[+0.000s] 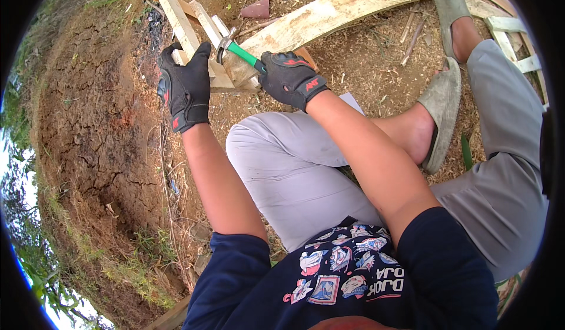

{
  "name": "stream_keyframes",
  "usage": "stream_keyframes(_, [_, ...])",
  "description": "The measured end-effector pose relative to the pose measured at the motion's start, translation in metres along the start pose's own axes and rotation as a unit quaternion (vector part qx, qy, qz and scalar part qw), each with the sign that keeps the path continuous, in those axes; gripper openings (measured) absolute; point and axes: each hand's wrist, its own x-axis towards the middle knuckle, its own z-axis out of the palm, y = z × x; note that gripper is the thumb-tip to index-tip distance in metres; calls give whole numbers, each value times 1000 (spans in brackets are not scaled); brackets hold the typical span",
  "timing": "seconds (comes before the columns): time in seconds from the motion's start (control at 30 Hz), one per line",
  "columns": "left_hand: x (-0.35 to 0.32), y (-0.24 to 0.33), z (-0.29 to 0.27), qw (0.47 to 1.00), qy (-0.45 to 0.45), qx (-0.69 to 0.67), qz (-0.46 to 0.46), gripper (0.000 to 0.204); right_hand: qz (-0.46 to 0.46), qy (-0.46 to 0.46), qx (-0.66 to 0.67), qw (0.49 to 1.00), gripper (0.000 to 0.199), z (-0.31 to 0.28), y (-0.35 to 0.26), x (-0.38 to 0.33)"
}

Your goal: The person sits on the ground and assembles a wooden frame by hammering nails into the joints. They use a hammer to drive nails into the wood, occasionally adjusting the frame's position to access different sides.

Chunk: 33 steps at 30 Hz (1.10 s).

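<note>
In my right hand, closed in a black glove with red marks, is a claw hammer with a green handle. Its metal head lies over the pale strips of a small wooden frame. My left hand, in a matching glove, grips the near end of this frame, its thumb up on one side and its fingers on the other. Whether a nail is under the hammer cannot be made out. Just right of the frame, a long curved-looking board runs off toward the upper right.
Bare feet in grey-green slippers rest on dirt strewn with wood shavings. A reddish fragment lies beyond the frame. Slatted pale wood stands at the far right. Cracked earth rises on the left, with grass along its edge.
</note>
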Motion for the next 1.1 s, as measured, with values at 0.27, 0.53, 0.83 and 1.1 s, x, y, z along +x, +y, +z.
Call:
stream_keyframes(0.27, [-1, 2, -1, 1000, -8, 17, 15, 70, -71, -158, -134, 976, 26, -72, 3, 55])
stream_keyframes(0.53, [0, -1, 0, 999, -7, 21, 28, 71, -25, -235, -13, 972, 34, -99, 1, 87])
stream_keyframes(0.83, [0, -2, 0, 999, -5, 28, 34, 69, 1, -305, 18, 952, 21, -95, 16, 124])
stream_keyframes(1.1, [2, -4, 3, 999, -8, 9, 39, 67, 13, -328, 14, 944, 44, -101, 16, 126])
